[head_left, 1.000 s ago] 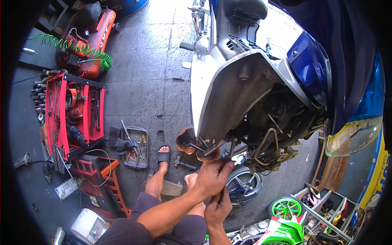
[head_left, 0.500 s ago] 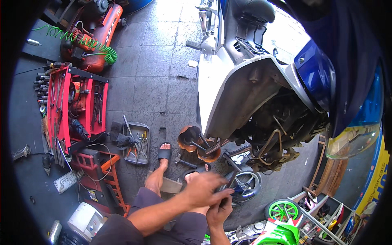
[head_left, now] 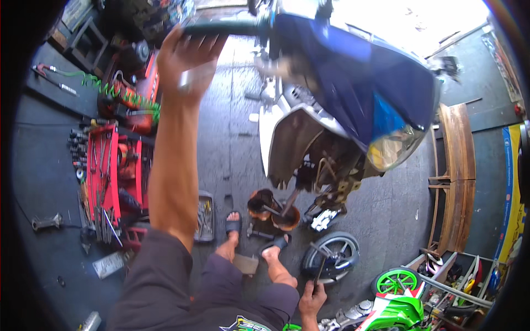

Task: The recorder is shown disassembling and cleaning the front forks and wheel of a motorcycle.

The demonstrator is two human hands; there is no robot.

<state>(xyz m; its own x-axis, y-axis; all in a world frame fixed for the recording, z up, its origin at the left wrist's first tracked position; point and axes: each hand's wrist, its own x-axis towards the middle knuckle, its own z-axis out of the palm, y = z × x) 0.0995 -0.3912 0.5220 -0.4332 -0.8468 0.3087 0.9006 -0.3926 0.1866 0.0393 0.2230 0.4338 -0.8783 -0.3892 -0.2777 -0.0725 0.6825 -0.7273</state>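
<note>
Nearby — wheel (head_left: pixel 337 255), tray (head_left: pixel 212 223) partly behind forearm (head_left: pixel 176 160), handlebar (head_left: pixel 240 28).

Red tool cart (head_left: pixel 114 168) | red compressor (head_left: pixel 140 120): beyond cart | white plate (head_left: pixel 109 265): cart's near side | wooden bench (head_left: pixel 459 146): well right of cart

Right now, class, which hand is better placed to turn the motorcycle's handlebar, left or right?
Likely the left hand: though blurred, it is up at the dark handlebar grip. The right hand is low, well away from it, holding a thin dark tool.
</note>
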